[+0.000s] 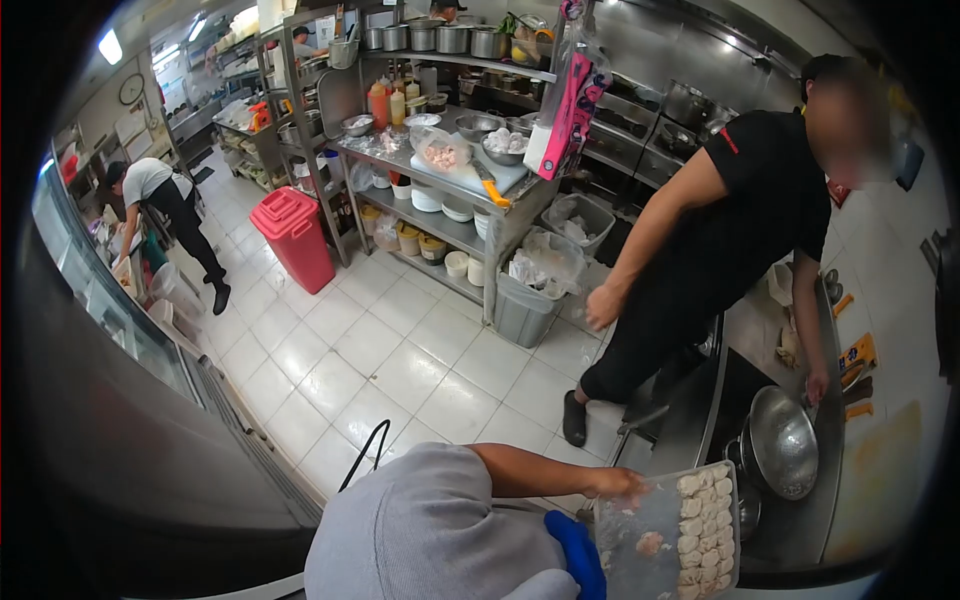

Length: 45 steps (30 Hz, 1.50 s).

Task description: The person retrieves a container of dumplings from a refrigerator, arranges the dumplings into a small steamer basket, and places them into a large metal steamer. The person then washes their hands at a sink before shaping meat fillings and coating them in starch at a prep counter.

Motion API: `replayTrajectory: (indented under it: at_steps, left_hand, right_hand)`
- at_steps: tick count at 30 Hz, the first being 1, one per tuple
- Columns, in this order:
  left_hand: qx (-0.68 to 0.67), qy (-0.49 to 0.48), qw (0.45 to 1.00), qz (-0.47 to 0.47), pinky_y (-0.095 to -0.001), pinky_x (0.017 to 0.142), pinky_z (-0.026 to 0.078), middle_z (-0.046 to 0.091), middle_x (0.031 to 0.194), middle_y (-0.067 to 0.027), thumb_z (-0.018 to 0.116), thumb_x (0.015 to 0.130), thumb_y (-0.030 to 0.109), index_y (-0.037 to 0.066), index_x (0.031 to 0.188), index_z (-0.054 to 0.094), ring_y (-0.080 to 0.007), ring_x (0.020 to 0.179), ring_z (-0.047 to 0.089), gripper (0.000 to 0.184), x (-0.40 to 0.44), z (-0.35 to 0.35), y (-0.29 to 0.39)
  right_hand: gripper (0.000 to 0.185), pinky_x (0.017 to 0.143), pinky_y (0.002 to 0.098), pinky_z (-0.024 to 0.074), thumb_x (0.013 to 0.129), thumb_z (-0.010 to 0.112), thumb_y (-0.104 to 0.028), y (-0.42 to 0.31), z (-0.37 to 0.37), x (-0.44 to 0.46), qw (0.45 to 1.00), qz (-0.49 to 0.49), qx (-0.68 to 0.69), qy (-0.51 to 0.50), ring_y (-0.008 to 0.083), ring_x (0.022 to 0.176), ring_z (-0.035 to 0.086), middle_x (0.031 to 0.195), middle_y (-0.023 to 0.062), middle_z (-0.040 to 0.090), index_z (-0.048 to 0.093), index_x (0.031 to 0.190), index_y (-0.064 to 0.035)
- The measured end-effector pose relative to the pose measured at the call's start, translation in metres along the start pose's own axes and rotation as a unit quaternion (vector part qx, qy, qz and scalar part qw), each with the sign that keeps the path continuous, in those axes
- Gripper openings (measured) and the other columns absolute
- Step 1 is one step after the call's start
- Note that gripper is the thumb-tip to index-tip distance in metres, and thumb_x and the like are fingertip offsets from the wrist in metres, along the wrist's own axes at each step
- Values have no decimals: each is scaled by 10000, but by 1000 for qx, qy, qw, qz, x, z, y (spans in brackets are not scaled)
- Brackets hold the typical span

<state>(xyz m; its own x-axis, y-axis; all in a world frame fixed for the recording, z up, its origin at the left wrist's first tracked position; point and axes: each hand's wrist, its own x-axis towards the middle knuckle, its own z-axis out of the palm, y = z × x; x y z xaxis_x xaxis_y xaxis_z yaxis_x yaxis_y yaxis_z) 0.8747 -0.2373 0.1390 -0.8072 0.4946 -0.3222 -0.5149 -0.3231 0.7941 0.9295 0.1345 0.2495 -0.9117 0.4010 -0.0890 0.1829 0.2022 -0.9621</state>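
Note:
My left hand (pixel 622 485), bare, reaches out from a grey sleeve and is closed on the upper left rim of a pale shallow tray (pixel 618 530). Its fingers are slightly blurred. Rows of white round dumplings (pixel 706 530) fill the right side of this tray, and one pinkish lump (pixel 650 543) lies apart from them near the middle. A blue cloth-like piece (pixel 577 555) shows between my body and the tray. My right hand is out of view.
A co-worker in black (pixel 730 210) stands across the counter corner, one hand near a metal colander (pixel 783 443). A steel prep table (pixel 480 200), grey bins (pixel 528 300) and a red bin (pixel 291 238) stand beyond the tiled floor. Another person (pixel 165 200) bends at the left.

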Motion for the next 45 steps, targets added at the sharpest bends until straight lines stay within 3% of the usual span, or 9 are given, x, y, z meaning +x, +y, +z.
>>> replayTrajectory:
  at_steps: [3,9,14,18,21,26,32,42,45]
  left_hand:
    - [-36,-5,998,51,-355,909,462,577,1220,-74,524,962,392,55,1332,482,-201,1095,549,502,-2,6,5]
    - [35,51,998,-14,-363,982,423,480,1368,-90,514,964,325,59,1396,414,-230,1223,478,517,27,4,-23]
    - [74,-9,995,-59,-414,1021,395,354,1477,-133,522,953,395,61,1468,290,-281,1299,410,657,7,1,-12]
    - [14,-13,999,-26,-429,1014,420,383,1449,-188,501,969,375,66,1452,327,-307,1279,438,599,-9,-7,1]
    - [37,69,994,-74,-355,779,505,561,1017,-80,499,965,336,104,1451,346,-182,888,555,560,1,-7,9]
    - [98,88,991,-20,-284,726,470,555,1023,-22,495,976,343,162,1477,312,-127,859,533,563,-13,-13,34]
    - [26,196,980,8,-262,724,459,555,982,7,516,973,309,157,1448,369,-92,809,518,520,-6,18,-23]
    - [-25,271,958,86,-272,803,467,573,1106,-28,513,980,259,86,1425,389,-113,924,533,493,-5,71,-68]
    - [-17,288,948,136,-301,766,470,506,971,5,530,961,281,92,1402,408,-120,875,502,495,-13,87,-71]
  right_hand:
    - [560,885,442,456,974,412,-442,5,17,2,999,15,13,-28,325,1124,520,1320,172,487,391,1380,-58]
    - [596,918,444,443,968,410,-475,17,48,10,996,44,38,-66,318,1159,503,1343,160,472,375,1394,-60]
    - [626,946,446,432,964,409,-503,36,56,31,991,64,87,-82,312,1188,489,1363,150,459,361,1406,-62]
    - [651,968,447,423,960,408,-525,64,43,45,973,88,206,-62,307,1211,477,1379,143,449,350,1415,-63]
    - [670,985,448,416,957,407,-542,77,42,57,946,98,296,-84,303,1228,469,1390,137,441,342,1422,-64]
    - [718,1014,428,399,953,370,-592,29,78,75,913,124,366,-131,296,1239,467,1421,132,410,311,1444,-71]
    - [732,1023,419,394,949,356,-605,56,60,104,845,165,452,-233,301,1237,471,1418,141,425,330,1437,-60]
    - [800,1021,391,395,939,325,-643,113,45,177,851,168,381,-322,273,1229,484,1397,152,447,344,1419,-3]
    - [791,1057,411,343,941,376,-615,91,19,157,854,137,339,-370,276,1286,419,1437,162,392,278,1453,-20]
